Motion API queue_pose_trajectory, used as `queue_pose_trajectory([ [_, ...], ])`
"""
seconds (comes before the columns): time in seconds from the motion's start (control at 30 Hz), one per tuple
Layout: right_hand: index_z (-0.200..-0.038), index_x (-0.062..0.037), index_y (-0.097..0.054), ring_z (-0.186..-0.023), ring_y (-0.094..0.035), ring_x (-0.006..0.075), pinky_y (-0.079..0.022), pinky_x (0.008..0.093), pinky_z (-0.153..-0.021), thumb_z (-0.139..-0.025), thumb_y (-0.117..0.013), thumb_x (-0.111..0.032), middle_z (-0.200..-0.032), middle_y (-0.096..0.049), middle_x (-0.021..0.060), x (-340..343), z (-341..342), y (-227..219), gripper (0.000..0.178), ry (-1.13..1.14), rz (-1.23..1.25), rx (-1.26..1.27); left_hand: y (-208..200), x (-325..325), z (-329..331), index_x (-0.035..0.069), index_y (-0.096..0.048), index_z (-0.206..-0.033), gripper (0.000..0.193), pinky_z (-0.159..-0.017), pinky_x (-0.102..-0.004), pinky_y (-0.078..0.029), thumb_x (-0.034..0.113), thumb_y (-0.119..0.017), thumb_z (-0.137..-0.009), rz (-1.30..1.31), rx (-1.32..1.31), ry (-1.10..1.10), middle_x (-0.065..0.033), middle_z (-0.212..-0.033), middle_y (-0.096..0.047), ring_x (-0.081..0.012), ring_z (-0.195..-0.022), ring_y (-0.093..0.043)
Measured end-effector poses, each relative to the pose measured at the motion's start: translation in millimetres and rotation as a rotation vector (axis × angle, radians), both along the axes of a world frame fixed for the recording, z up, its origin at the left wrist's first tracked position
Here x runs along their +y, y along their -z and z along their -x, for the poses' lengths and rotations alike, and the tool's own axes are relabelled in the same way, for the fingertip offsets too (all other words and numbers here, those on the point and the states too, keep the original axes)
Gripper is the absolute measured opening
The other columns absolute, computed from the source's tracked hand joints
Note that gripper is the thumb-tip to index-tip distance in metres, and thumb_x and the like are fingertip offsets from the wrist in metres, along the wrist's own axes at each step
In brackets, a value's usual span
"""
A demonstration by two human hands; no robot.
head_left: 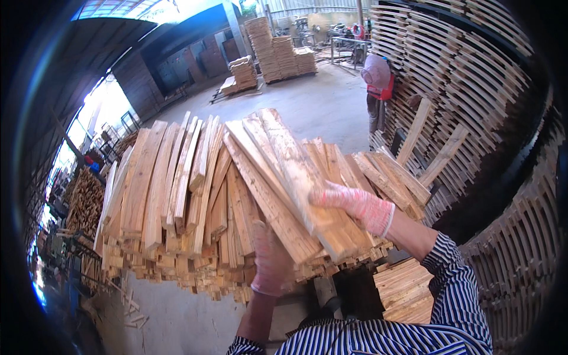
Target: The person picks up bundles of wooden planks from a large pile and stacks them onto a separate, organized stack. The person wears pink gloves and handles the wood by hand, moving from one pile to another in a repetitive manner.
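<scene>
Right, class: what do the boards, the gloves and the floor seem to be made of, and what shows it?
Boards: wood, apparently unvarnished; grain and knots show on pale faces. Gloves: probably knitted yarn, judging by the mottled pink and white surface; fibre type can't be told. Floor: likely concrete, given its even grey.

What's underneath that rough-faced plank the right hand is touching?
More wooden planks from the pile show along the left side of the rough-faced plank. Whatever lies directly under it is covered, and the gloved right hand hides part of its right edge.
</scene>
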State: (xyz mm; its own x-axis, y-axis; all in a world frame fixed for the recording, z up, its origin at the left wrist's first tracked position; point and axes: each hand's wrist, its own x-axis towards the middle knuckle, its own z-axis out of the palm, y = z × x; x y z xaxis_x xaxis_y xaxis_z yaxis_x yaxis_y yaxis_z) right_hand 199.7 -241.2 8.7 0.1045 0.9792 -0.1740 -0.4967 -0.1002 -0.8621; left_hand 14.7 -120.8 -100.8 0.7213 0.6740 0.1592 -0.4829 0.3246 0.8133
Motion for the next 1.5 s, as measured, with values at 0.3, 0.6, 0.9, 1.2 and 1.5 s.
queue_pose_trajectory([
  [0.3,-0.16,-0.0031,-0.021,-0.129,-0.055,0.027,-0.039,0.0364,-0.114,-0.08,-0.086,-0.043,-0.143,-0.054,0.0209,-141.0,3.5,-23.3,0.111,-0.045,0.224,-0.654,5.0,15.6,-61.6,0.009,-0.026,-0.16,0.079,-0.116,-0.0511,-0.042,0.057,-0.05,-0.102,0.242,-0.467,0.201,-0.0144,-0.16,-0.037,-0.0354,-0.142,-0.043],
  [0.6,-0.16,-0.0012,-0.017,-0.138,-0.047,0.0352,-0.039,0.0402,-0.116,-0.064,-0.093,-0.045,-0.147,-0.047,0.0258,-254.9,25.1,42.2,0.129,0.525,0.427,-1.143,46.4,-130.8,-144.3,0.005,-0.044,-0.149,0.065,-0.106,-0.047,-0.053,0.03,-0.071,-0.095,0.335,-0.349,0.719,-0.0145,-0.143,-0.056,-0.0317,-0.127,-0.059],
  [0.9,-0.159,-0.0083,-0.017,-0.133,-0.049,0.0255,-0.043,0.0365,-0.114,-0.066,-0.092,-0.018,-0.143,-0.048,0.015,-365.7,14.3,188.9,0.12,1.296,0.125,-0.862,67.8,-293.9,-199.9,0.005,-0.053,-0.139,0.078,-0.096,-0.0415,-0.057,-0.002,-0.086,-0.069,-0.09,0.198,1.263,-0.0117,-0.122,-0.068,-0.0271,-0.114,-0.066],
  [1.2,-0.158,-0.0051,-0.015,-0.125,-0.058,0.0348,-0.048,0.038,-0.108,-0.072,-0.088,-0.023,-0.141,-0.052,0.0233,-489.1,47.8,379.4,0.115,1.527,0.576,-0.745,171.6,-448.1,-218.5,0.01,-0.052,-0.139,0.081,-0.105,-0.0379,-0.053,0.018,-0.095,-0.07,-0.52,0.122,1.647,-0.0049,-0.134,-0.063,-0.0198,-0.123,-0.059],
  [1.5,-0.164,-0.0086,-0.01,-0.143,-0.041,0.0393,-0.039,0.0417,-0.117,-0.081,-0.07,-0.066,-0.153,-0.042,0.0282,-459.5,141.8,336.7,0.118,1.823,0.719,-0.451,235.9,-475.1,-222.3,0.003,-0.06,-0.134,0.055,-0.106,-0.042,-0.05,0.026,-0.076,-0.086,-0.065,0.63,1.628,-0.0104,-0.128,-0.066,-0.025,-0.113,-0.066],
])
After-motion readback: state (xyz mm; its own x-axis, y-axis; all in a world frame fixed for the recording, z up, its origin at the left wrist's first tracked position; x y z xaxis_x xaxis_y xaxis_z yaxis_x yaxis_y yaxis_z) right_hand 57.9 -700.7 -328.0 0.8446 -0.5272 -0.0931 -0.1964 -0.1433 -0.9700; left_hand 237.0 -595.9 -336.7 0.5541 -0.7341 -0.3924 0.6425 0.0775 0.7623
